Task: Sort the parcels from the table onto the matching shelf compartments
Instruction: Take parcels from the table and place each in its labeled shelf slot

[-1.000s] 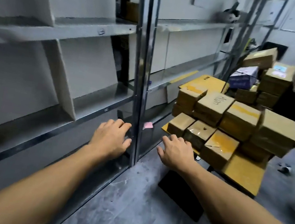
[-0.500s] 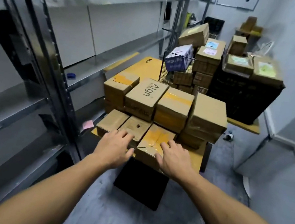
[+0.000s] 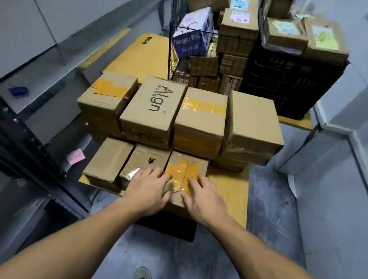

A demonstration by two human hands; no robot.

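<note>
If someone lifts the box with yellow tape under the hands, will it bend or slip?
Probably stays stiff: the yellow-taped box keeps square cardboard edges. Its glossy tape may feel slippery. Being small, it's likely light.

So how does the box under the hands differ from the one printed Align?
The taped box has yellow tape crossed over its top; the Align box shows printed lettering, no coloured tape. The taped box lies low in the front row; the Align box sits higher, stacked on other boxes. The left hand and right hand are over the taped box; nothing touches the Align box. Both are brown cardboard.
</note>
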